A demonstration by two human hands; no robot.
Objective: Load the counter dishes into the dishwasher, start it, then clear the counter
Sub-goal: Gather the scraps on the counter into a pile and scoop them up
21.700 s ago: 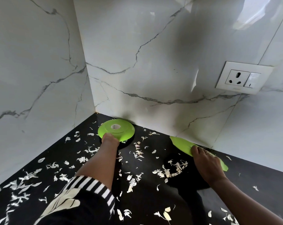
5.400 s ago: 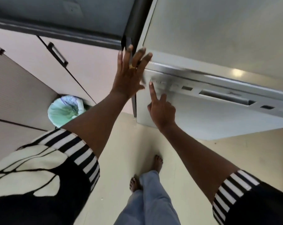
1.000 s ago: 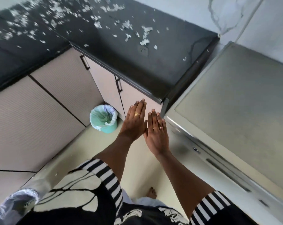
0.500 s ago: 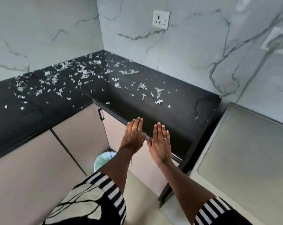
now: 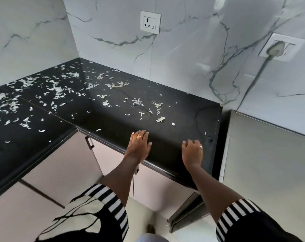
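**Around the edges of your view**

You have a white marble-look wall [image 5: 183,58] with grey veins, meeting at a corner on your left. A white socket plate [image 5: 150,22] sits high on the back stretch. Further right, a second socket plate [image 5: 294,49] carries a pale plug [image 5: 275,48], and its cord [image 5: 260,74] drops down and left along the wall. Low down you see pale ribbed cabinet doors [image 5: 61,165], one with a dark bar handle [image 5: 89,142], and a cream floor [image 5: 141,212] beneath.

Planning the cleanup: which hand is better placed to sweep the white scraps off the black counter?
Probably left: the left hand is flat, and most white papery scraps cover the black counter leftward; the right hand faces its barer end.
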